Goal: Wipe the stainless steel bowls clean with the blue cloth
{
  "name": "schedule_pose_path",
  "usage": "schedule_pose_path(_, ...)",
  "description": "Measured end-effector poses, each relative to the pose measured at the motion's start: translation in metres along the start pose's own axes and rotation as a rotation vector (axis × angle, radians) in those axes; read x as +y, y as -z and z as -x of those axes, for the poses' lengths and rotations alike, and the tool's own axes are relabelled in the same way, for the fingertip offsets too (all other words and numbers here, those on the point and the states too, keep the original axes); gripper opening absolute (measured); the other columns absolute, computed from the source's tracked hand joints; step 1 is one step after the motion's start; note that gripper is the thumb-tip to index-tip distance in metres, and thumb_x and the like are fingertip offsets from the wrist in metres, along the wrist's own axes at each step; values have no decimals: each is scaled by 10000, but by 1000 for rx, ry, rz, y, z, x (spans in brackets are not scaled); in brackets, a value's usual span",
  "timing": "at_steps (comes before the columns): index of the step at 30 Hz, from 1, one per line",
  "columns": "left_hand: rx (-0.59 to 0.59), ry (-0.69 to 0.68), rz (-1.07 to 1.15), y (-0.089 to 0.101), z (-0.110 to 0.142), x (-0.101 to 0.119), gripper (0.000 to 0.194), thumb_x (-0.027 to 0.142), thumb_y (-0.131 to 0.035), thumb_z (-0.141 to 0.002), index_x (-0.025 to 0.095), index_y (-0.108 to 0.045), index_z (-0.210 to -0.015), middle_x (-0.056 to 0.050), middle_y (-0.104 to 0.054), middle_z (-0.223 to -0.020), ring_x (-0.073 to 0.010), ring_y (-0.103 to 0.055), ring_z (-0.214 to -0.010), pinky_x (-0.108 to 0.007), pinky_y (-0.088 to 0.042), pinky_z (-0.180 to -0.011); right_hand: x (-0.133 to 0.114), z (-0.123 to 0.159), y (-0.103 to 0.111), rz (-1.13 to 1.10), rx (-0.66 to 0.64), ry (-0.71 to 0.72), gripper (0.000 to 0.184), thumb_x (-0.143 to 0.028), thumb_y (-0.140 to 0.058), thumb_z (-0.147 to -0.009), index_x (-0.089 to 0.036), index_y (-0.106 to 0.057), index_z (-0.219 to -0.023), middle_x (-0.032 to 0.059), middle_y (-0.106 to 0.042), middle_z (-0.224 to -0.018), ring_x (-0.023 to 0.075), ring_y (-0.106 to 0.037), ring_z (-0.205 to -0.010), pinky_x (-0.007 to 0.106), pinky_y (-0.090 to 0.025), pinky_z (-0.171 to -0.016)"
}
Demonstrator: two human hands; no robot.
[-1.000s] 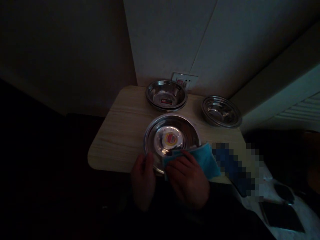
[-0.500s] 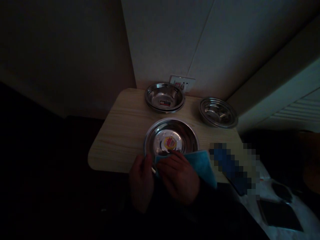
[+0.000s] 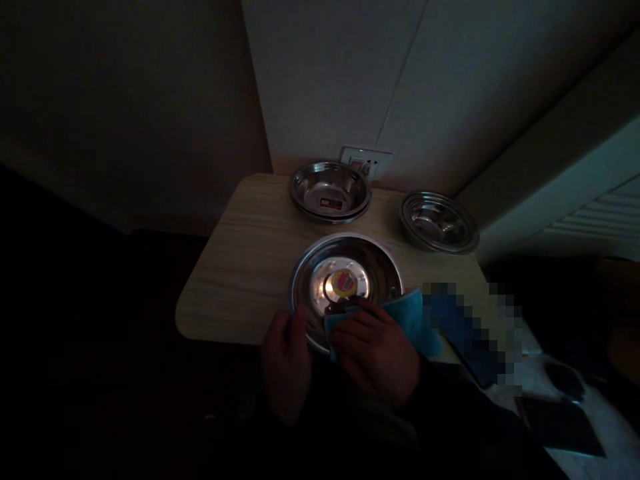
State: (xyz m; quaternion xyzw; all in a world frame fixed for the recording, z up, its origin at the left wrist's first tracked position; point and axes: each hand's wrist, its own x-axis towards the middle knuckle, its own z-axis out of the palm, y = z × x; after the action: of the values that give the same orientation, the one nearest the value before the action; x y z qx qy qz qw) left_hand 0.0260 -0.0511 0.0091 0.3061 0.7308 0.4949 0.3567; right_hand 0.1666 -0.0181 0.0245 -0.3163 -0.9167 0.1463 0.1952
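A shiny steel basin (image 3: 345, 247) with a round yellow and red sticker on its bottom is at the near edge of the table. My left hand (image 3: 286, 363) is closed on the basin's near left rim, thumb on top. My right hand (image 3: 377, 353) presses a blue-green cloth (image 3: 413, 320) over the near rim, its fingers bent on the cloth and reaching a little inside. One end of the cloth spreads out to the right. The fingertips of both hands are partly hidden in the dim light.
Steel bowls stacked together (image 3: 330, 190) stand at the back, below a wall socket (image 3: 367, 160). More nested steel bowls (image 3: 437, 223) are at the back right. A blurred-out dark blue object (image 3: 465, 337) lies at the right edge of the pale wooden table (image 3: 230, 267). A wall rises behind.
My right hand and the cloth have slid to the right along the near rim, uncovering more of it. The basin has shifted slightly right; my left hand keeps its hold.
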Motion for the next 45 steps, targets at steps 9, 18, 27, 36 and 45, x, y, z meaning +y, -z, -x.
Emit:
schedule_pose_path(9,-8,-8,0,-2,-1,-2,362,482,-496,-807,214,-431,-573,64,-410,-486,-99,-390,-473,-212,-332,-455,2,3,-2,11,0,-2,137,-171,-524,-817,-203,-627,-902,15,-701,-856,182,-585,-820,428,-338,-950)
schedule_pose_path(18,-34,53,48,-2,-4,-2,359,504,-521,-796,207,-459,-603,56,-456,-523,-99,-417,-511,-204,-351,-489,7,13,8,21,-28,0,136,-168,-516,-814,-190,-624,-891,26,-691,-839,193,-584,-815,429,-363,-916)
schedule_pose_path(27,0,40,17,-3,-4,-1,341,475,-539,-787,201,-484,-592,61,-431,-501,-95,-390,-495,-204,-327,-472,-9,4,-5,-7,167,16,158,-168,-472,-888,-171,-628,-912,26,-694,-851,167,-583,-805,391,-383,-932)
schedule_pose_path(36,-30,33,7,-2,-2,5,361,502,-511,-795,212,-460,-587,59,-437,-473,-101,-406,-459,-212,-323,-445,7,24,18,140,57,3,134,-180,-502,-870,-196,-634,-887,19,-701,-843,203,-588,-834,499,-307,-979)
schedule_pose_path(45,18,7,-13,3,-2,3,369,501,-508,-797,210,-451,-577,54,-446,-496,-105,-419,-489,-215,-346,-466,-6,12,-3,119,110,-3,160,-182,-498,-878,-184,-639,-954,23,-703,-898,195,-590,-841,458,-347,-967)
